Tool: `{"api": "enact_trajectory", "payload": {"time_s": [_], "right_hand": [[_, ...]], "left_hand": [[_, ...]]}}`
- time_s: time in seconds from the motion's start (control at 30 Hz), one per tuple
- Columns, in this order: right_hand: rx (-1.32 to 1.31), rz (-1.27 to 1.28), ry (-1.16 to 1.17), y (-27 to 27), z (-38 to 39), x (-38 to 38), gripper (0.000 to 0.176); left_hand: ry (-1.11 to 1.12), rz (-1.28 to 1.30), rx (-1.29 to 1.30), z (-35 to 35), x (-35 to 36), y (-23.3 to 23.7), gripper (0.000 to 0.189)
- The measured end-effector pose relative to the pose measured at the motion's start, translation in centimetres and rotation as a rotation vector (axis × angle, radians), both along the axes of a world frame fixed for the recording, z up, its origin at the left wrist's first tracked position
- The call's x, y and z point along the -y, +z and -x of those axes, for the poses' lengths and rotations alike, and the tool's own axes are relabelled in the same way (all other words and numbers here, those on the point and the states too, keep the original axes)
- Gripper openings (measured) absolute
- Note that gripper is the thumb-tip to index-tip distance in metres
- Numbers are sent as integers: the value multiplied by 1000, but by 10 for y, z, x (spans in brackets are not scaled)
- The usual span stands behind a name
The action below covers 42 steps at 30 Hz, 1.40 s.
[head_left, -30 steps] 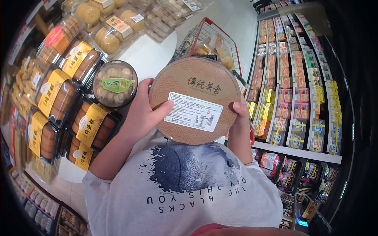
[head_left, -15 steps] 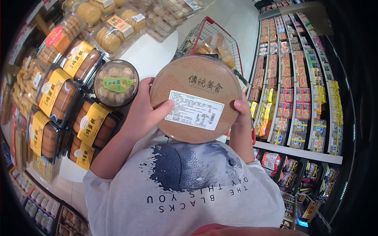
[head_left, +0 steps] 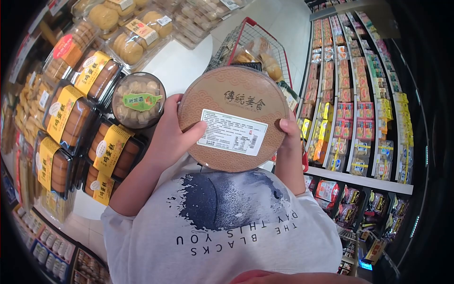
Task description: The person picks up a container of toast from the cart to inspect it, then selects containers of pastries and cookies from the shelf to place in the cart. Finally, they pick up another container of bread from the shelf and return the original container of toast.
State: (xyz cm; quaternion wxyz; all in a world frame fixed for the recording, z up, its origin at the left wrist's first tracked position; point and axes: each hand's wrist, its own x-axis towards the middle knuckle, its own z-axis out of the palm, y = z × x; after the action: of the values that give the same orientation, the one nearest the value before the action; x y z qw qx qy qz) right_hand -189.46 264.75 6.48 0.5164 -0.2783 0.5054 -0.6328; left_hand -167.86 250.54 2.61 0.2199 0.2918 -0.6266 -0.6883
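Both hands hold a round brown pastry box in front of my chest. Its visible face carries dark lettering and a white printed label. My left hand grips the left edge, its thumb pressed on the face by the label and the other fingers mostly hidden behind. On the right edge, my right hand has its thumb on the rim, with the fingers out of sight underneath. Just left of the box, a round clear tub of small pale pastries with a green label rests on the display table.
Yellow-banded cake packs are stacked on the left of a white display table. Clear boxes of round cookies lie at its back. A red-rimmed shopping cart with bagged bread stands beyond the box. Stocked shelves line the right.
The box and both hands have shifted very slightly left in view. The grip on the box looks the same.
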Motion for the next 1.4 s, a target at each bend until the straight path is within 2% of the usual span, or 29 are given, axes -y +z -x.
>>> {"api": "enact_trajectory", "payload": {"time_s": [0.17,0.27,0.37,0.43,0.53,0.6,0.73,0.8,0.87,0.9,1.0,1.13,1.3,1.4], "right_hand": [[16,16,5,-2,0,-1,81],[45,42,-20,-7,10,-6,78],[82,45,-149,2,35,-18,74],[37,72,-294,17,56,-29,70],[-369,34,-561,37,87,-47,58],[-703,-116,-665,36,108,-50,55],[-1425,-559,-728,-8,156,-52,56],[-1517,-794,-602,-20,152,-39,54],[-1518,-877,-466,-59,166,-38,59],[-1743,-835,-443,-92,178,-44,57],[-2231,-649,-369,-133,183,-55,51],[-1719,-854,-146,-145,192,-58,49],[-1757,-789,-109,-143,183,-62,53],[-1696,-726,23,-138,181,-67,55]], "left_hand": [[-7,-28,-2,1,0,0,66],[-22,-43,-87,4,-2,-11,60],[8,-449,-136,7,-1,-3,52],[85,-397,-48,9,3,-25,49],[115,-235,108,10,10,-62,50],[58,-68,215,12,8,-87,52],[-165,-95,245,24,-9,-107,60],[-268,-149,298,30,-18,-94,61],[-363,-251,201,36,-24,-103,56],[-408,-303,152,38,-26,-106,53],[-417,-205,165,40,-34,-98,66],[-430,-180,186,43,-36,-84,65],[-398,-187,177,45,-39,-78,63],[-412,-136,217,44,-39,-74,58]]}}
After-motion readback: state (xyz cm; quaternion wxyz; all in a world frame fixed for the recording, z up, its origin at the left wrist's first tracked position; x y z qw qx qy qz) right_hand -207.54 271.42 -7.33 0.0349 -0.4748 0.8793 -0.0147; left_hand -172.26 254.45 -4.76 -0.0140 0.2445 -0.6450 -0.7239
